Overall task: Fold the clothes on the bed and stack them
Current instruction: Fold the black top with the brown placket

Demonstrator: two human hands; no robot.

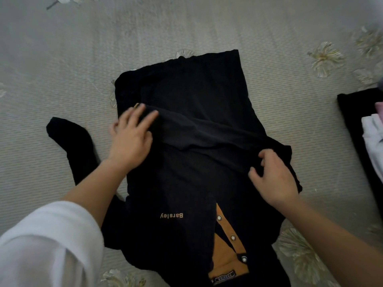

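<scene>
Left of centre, the left hand [130, 139] presses flat, fingers straight, on the black polo shirt [186, 83] spread mid-frame on the bed [62, 59], while the right hand [271, 177] pinches its cross-fold. The fold seems half done, and next that edge needs drawing over squarely. The chest lettering [172, 215] reads "Barsley", upside down.

A home bedroom: floral bedspread [269, 83] under laid-out clothes [196, 141].

Both forearms reach forward; left hand [131, 137] lies flat, fingers spread; right hand [273, 177] curls, pinching the black shirt [186, 85]
</scene>
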